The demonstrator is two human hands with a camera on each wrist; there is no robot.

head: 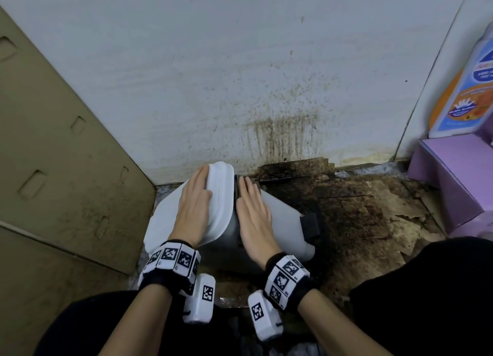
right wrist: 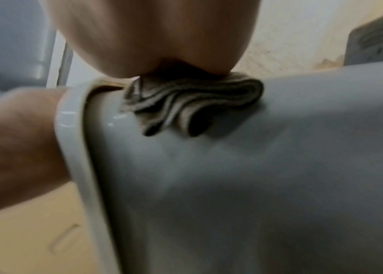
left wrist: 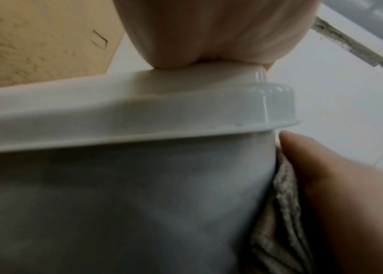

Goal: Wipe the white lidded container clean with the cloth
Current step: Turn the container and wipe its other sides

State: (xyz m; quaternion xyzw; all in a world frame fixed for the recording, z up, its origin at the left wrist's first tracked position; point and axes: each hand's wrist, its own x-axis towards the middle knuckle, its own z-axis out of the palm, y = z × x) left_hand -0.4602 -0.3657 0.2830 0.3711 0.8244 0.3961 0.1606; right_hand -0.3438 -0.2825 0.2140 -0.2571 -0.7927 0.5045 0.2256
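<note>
The white lidded container (head: 282,217) lies on its side on the floor, its lid (head: 221,195) facing left. My left hand (head: 194,201) lies flat on the lid with straight fingers; in the left wrist view the palm (left wrist: 209,27) presses on the lid (left wrist: 139,111). My right hand (head: 253,211) lies flat on the container's upturned side, just right of the lid rim. Under that palm (right wrist: 162,37) is a bunched grey cloth (right wrist: 193,103), pressed against the container wall (right wrist: 256,185). The cloth (left wrist: 279,213) also shows between the right hand and the wall.
A cardboard box (head: 53,169) stands close on the left. The white wall (head: 240,75) behind is spattered brown, and the floor (head: 360,209) to the right is stained dark. A purple box (head: 453,182) and a labelled bottle (head: 469,88) stand at the right. A black clasp (head: 310,225) sticks out of the container.
</note>
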